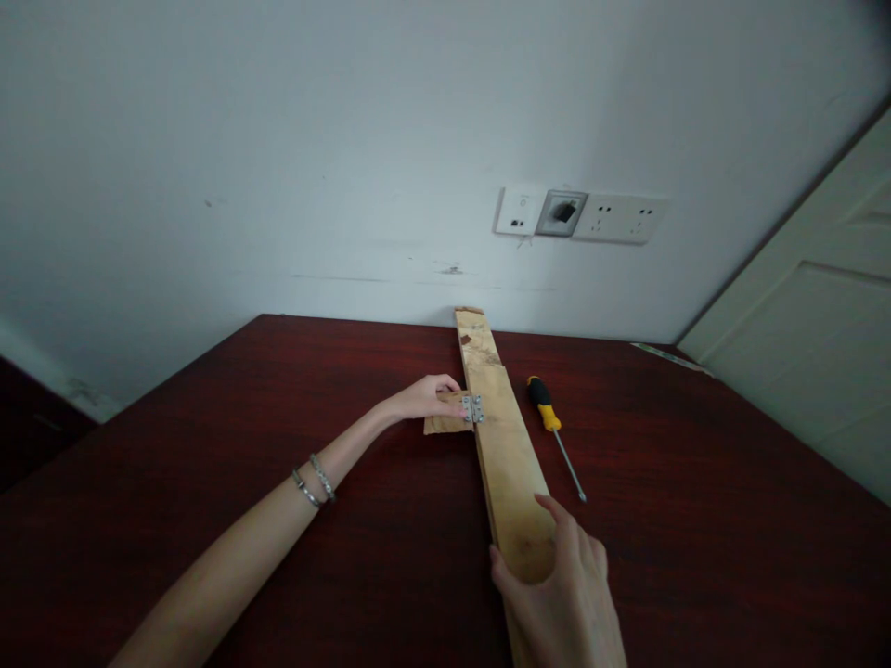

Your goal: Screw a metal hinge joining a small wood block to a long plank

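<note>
Long pale wooden board (511, 445) on a dark-red wooden tabletop (313, 371), with a small tan wooden piece (445, 426) against its left edge.
A silver metal hinge (473, 409) bridges that edge; the left hand (418, 399) pinches the small piece, thumb on top, fingers nearly together, while the right hand (574, 589) grips the board's near part, thumb and fingers spread across its width. Right of the board, just apart, lies a yellow-and-black screwdriver (547, 413); tabletop extends along both sides. The board's far end reaches the white wall (348, 186).
</note>
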The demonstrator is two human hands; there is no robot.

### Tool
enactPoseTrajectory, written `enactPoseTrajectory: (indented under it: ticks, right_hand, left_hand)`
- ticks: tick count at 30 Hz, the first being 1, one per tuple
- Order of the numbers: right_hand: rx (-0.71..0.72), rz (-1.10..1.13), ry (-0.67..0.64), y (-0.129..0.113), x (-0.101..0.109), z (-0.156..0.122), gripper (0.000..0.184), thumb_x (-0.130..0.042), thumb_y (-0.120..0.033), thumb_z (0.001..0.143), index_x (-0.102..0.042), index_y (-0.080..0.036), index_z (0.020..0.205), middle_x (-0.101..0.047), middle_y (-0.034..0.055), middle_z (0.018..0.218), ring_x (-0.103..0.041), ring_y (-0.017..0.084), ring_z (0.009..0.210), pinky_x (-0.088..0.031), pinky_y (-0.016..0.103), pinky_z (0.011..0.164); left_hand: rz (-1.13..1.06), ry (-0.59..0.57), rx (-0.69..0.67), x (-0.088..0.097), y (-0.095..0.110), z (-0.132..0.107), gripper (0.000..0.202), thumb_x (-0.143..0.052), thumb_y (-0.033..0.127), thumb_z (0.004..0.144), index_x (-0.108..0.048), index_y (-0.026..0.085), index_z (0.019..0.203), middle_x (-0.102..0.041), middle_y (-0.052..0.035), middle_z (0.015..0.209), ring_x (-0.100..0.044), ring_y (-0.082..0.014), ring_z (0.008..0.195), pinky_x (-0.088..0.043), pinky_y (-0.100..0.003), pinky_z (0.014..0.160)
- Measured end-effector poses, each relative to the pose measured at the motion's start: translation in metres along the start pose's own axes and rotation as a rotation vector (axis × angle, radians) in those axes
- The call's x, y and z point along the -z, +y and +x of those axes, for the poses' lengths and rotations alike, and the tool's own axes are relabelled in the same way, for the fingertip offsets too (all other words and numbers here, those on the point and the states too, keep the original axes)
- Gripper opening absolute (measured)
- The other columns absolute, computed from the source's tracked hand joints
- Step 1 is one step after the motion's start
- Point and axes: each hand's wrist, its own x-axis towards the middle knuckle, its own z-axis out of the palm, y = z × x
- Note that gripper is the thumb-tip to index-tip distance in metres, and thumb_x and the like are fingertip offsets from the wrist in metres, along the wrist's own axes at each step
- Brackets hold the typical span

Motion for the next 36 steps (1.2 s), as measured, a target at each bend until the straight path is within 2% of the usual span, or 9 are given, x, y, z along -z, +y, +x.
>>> enactPoseTrajectory:
  ticks: [8,16,30,36]
  right_hand:
    - [-0.01,0.024,-0.037,-0.002,0.003,0.001,0.059,-0.07,-0.038,0.063,-0.049,-0.021,0.116,-0.062,0.01,0.102,-0.056,0.031,0.094,-0.049,0.044,0.078]
    - [-0.027,0.019,0.051,-0.015,0.002,-0.004,0.055,-0.066,-0.035,0.067,-0.048,-0.021,0.117,-0.059,0.0094,0.102,-0.053,0.031,0.095,-0.046,0.044,0.079]
    - [-0.018,0.026,-0.016,-0.004,0.003,0.0,0.056,-0.069,-0.038,0.064,-0.05,-0.021,0.114,-0.062,0.0093,0.099,-0.056,0.031,0.094,-0.049,0.043,0.076]
    - [-0.021,0.037,-0.019,-0.006,0.004,0.0,0.055,-0.069,-0.038,0.064,-0.05,-0.022,0.113,-0.062,0.0088,0.097,-0.057,0.031,0.092,-0.049,0.042,0.074]
  left_hand:
    - [0.013,0.002,0.022,-0.001,0.003,-0.002,0.049,-0.078,0.043,0.059,-0.062,0.014,0.095,-0.065,-0.0067,0.096,-0.06,-0.0191,0.086,-0.046,-0.031,0.076]
    - [-0.006,0.007,0.024,-0.002,0.004,-0.003,0.047,-0.078,0.042,0.059,-0.061,0.014,0.093,-0.065,-0.0061,0.093,-0.059,-0.0189,0.084,-0.045,-0.031,0.074]
    - [-0.041,-0.024,0.027,-0.001,0.002,-0.003,0.048,-0.078,0.039,0.06,-0.058,0.014,0.095,-0.063,-0.0067,0.096,-0.059,-0.0193,0.087,-0.045,-0.031,0.075]
    - [-0.188,-0.096,0.014,-0.002,-0.003,0.001,0.042,-0.073,0.038,0.067,-0.057,0.013,0.096,-0.065,-0.0071,0.094,-0.06,-0.0164,0.085,-0.045,-0.03,0.077]
